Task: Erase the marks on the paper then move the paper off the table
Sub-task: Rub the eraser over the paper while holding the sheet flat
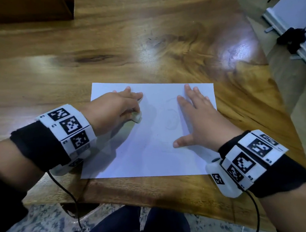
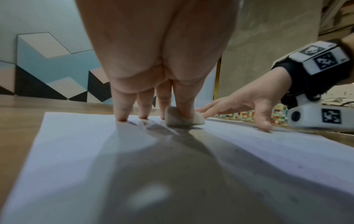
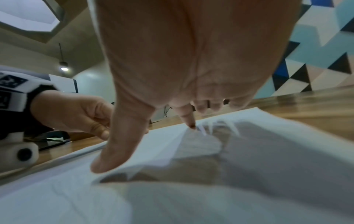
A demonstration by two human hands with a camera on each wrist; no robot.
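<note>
Erasing, paper (image 1: 147, 152) pinned on the tabletop (image 1: 108, 46).
Right hand (image 1: 199, 118) lies flat — steadying the paper; left hand (image 1: 116, 109) pinches eraser (image 1: 137, 117), tip down mid-paper.

Pencil marks (image 1: 170, 122) too faint to read; eraser (image 1: 137, 117) partly under left hand (image 1: 112, 109).

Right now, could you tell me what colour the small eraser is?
The small rounded eraser is off-white, clearest in the left wrist view.
</note>
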